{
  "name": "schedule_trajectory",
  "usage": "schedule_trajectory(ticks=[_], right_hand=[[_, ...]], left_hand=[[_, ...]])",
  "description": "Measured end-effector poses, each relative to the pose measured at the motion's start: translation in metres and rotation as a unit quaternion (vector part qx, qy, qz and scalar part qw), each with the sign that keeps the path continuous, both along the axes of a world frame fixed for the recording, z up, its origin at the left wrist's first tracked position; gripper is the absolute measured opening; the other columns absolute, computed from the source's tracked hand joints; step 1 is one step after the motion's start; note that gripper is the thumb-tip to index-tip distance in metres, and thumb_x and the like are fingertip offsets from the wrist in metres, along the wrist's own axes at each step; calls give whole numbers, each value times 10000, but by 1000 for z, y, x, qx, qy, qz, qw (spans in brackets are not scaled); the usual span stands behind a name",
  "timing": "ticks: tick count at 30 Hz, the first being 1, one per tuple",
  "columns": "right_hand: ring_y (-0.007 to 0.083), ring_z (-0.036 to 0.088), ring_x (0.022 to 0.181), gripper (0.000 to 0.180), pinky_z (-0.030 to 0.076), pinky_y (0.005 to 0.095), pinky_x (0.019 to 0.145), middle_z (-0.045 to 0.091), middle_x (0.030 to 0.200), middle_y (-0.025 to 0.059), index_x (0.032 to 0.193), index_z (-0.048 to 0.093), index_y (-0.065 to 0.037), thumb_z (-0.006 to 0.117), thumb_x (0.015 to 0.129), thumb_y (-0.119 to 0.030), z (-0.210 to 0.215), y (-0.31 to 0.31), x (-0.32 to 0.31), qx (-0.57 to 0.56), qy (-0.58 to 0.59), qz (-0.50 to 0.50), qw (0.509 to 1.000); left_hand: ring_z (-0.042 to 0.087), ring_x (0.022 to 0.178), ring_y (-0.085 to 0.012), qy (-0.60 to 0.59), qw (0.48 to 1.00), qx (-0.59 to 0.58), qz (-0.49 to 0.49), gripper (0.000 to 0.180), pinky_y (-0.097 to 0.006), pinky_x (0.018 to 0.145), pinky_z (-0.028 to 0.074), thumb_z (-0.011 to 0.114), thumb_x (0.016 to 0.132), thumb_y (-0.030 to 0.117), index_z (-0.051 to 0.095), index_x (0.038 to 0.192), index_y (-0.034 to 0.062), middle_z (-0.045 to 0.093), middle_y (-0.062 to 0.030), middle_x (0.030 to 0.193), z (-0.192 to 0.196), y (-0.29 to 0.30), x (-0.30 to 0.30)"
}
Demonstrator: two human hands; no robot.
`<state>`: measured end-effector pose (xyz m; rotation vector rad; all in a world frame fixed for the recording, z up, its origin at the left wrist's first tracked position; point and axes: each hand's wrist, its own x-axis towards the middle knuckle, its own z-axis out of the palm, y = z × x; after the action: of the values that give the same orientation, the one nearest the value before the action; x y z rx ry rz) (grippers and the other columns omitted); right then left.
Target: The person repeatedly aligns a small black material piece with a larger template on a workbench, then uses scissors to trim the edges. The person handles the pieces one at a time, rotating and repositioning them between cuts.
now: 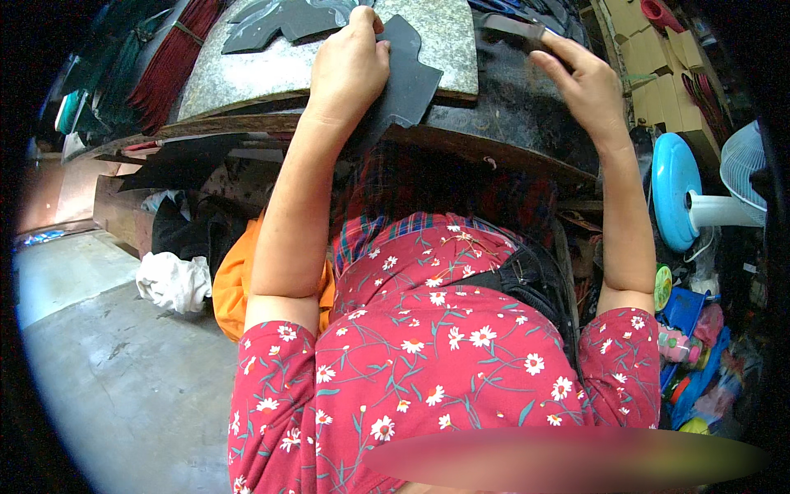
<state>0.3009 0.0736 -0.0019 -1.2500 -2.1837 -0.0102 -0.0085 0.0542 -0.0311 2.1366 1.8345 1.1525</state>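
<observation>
My left hand (354, 66) is closed at the edge of a dark grey, flat cut piece (409, 78), which lies on a speckled grey slab (247, 74) and hangs over its near edge. More dark cut pieces (284, 29) with whitish streaks lie at the slab's far side, beyond my left hand. To the right, my right hand (586, 86) is raised over the black worktop with thumb and fingers curled at a tool with a flat greyish end (512, 30). The tool's exact kind is unclear, and part of it is hidden by my fingers.
Bundles of dark red cords (177, 62) lie at the far left. A wooden table edge (494, 152) runs before me. At right stand a blue and white fan (679, 193), cardboard pieces (658, 66) and cluttered plastic items. A white cloth (174, 281) hangs at left.
</observation>
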Motion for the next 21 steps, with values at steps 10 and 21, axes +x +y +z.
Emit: schedule_trajectory(ticks=[10, 21], right_hand=[[268, 572, 1126, 341, 479, 387, 962, 650, 1180, 54, 1198, 721, -214, 622, 933, -405, 4, 6, -35, 116, -101, 93, 984], [260, 546, 1063, 517, 442, 399, 886, 625, 1084, 58, 1153, 713, -119, 594, 898, -553, -8, -12, -94, 75, -102, 198, 972]], left_hand=[[656, 917, -412, 81, 997, -12, 12, 206, -488, 789, 510, 642, 911, 212, 587, 1074, 99, 689, -188, 992, 12, -18, 10], [662, 902, -381, 76, 997, -21, 15, 119, -448, 783, 518, 635, 905, 128, 610, 993, 50, 684, -167, 923, 10, -26, 16]])
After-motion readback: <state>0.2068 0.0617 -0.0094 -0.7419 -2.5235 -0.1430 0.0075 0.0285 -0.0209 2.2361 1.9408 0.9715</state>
